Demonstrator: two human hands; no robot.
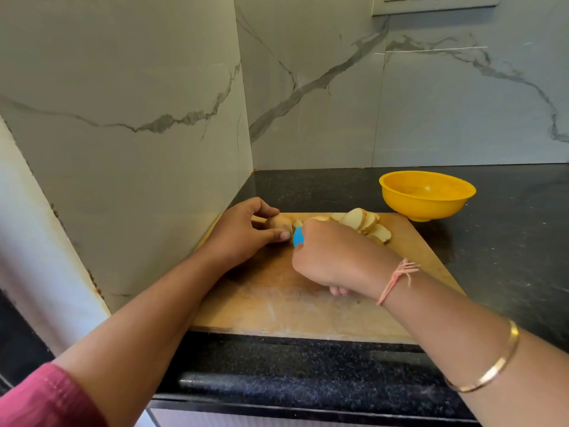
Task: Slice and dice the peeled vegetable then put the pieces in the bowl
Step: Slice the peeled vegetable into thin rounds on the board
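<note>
A potato (278, 222) is sliced on a wooden cutting board (277, 300).
The left hand (243, 235) curls round the uncut potato end; the right hand (332, 257) grips a blue-handled knife (298, 237) just beside it. Cut slices (366, 224) lie fanned behind; the yellow bowl (426, 195) stands apart on the counter (508, 241).

i see a black speckled counter (508, 229) running back to a corner of white marble wall tiles (308, 87) with grey veins. part of a white switch plate (437, 3) sits at the top edge. the left wall panel (123, 103) juts forward, its lower edge stained brown.
</note>
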